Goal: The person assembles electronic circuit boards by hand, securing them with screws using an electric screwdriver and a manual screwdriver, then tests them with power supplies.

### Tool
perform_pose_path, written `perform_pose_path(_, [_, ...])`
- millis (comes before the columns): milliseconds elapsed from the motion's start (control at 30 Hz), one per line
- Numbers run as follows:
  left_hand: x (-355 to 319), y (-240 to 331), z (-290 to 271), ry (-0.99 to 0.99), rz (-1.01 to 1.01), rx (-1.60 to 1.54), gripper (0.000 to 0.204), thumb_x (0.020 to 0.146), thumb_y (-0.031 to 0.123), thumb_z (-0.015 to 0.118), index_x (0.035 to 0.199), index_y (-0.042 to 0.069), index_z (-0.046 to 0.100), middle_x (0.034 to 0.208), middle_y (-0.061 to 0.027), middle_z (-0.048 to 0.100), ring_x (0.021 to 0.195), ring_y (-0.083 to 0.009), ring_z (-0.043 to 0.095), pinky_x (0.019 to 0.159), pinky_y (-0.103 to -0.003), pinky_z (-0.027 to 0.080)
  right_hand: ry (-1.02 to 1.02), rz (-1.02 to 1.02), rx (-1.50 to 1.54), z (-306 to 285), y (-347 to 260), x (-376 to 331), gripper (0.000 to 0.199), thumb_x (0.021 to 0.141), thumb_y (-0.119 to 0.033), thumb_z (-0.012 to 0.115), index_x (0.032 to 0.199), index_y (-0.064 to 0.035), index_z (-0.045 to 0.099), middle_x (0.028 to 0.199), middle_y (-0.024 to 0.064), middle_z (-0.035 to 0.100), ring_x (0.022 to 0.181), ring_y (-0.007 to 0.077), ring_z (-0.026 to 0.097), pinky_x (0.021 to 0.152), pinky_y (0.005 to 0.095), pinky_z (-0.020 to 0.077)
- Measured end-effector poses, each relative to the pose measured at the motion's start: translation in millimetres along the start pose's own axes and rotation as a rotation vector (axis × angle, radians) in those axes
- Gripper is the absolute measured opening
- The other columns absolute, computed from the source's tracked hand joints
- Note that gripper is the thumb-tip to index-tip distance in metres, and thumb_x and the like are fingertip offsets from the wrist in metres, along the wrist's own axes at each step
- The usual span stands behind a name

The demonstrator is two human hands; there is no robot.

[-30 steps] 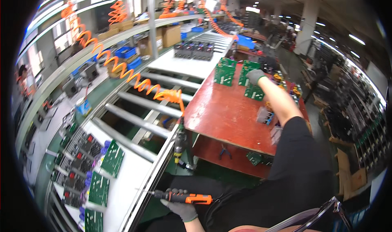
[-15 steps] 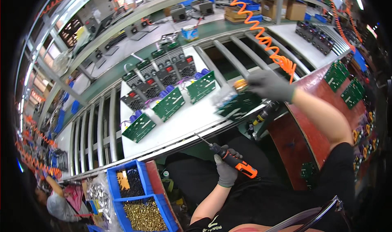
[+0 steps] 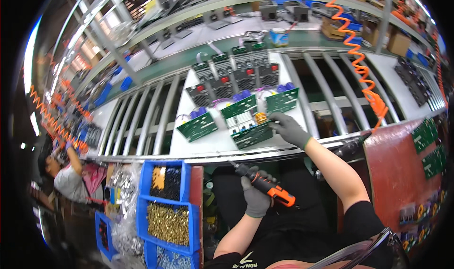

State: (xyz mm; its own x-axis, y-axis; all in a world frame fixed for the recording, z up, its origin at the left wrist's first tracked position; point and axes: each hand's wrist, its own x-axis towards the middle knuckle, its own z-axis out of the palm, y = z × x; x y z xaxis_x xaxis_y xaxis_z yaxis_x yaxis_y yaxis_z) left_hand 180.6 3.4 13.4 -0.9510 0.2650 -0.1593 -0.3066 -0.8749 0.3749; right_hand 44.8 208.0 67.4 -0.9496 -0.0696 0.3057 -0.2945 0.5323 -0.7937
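Note:
Both of my hands wear grey gloves. My right hand [image 3: 289, 129] grips a green circuit board [image 3: 253, 136] near its right end, beside a yellow-copper coil [image 3: 260, 118]. That board is tilted above the front of a white work surface [image 3: 222, 150]. Nearer to my body, my left hand [image 3: 257, 198] is wrapped round a black-and-orange electric screwdriver [image 3: 280, 193], whose bit points up and left. Behind the held board stand three more boards: a left one [image 3: 197, 127], a middle one [image 3: 239, 106] and a right one [image 3: 282, 100], with purple capacitors along them.
Black housings [image 3: 222, 86] with red switches stand behind the boards. Metal rollers [image 3: 326, 94] flank the work surface. Blue bins [image 3: 194, 221] hold brass and black small parts at lower left. An orange coiled hose [image 3: 364, 75] hangs at right. Another person [image 3: 78, 174] sits far left.
My right hand has carried the circuit board left, in front of the standing boards. My left hand keeps the screwdriver near my body. The whole view has shifted.

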Motion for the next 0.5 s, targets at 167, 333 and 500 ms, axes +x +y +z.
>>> perform_pose_path(167, [0, 16, 23, 0.001, 0.140, 0.095, 0.057, 0.098, 0.061, 0.048, 0.126, 0.012, 0.052, 0.106, -0.0097, 0.063, 0.092, -0.0238, 0.062, 0.090, -0.045, 0.051, -0.265, 0.057, 0.124, 1, -53, -88, 0.060, 0.082, -0.020, 0.074, 0.134, -0.0021, 0.051, 0.120, 0.0195, 0.062, 0.110, 0.0312, 0.063, 0.094, 0.0386, 0.0493])
perform_pose_path(333, [-28, 44, 40, -0.071, 0.367, 1.050, 0.051, 0.107, 0.042, 0.040, 0.139, 0.004, 0.043, 0.132, -0.0123, 0.058, 0.120, -0.0196, 0.054, 0.106, -0.036, 0.041, -0.604, 0.271, 0.587, 56, -56, -162, 0.083, 0.075, -0.025, 0.079, 0.144, -0.0024, 0.038, 0.117, 0.0155, 0.063, 0.109, 0.0232, 0.062, 0.093, 0.0374, 0.0497])
perform_pose_path(500, [-47, 166, 36, 0.091, 0.151, 2.134, 0.038, 0.098, 0.033, 0.052, 0.122, 0.005, 0.063, 0.113, -0.0213, 0.068, 0.108, -0.0372, 0.064, 0.095, -0.041, 0.050, -0.821, 0.577, 1.341, 57, -51, -190, 0.072, 0.071, -0.022, 0.080, 0.131, -0.0061, 0.042, 0.092, 0.0105, 0.061, 0.076, 0.0200, 0.064, 0.068, 0.0347, 0.0533])
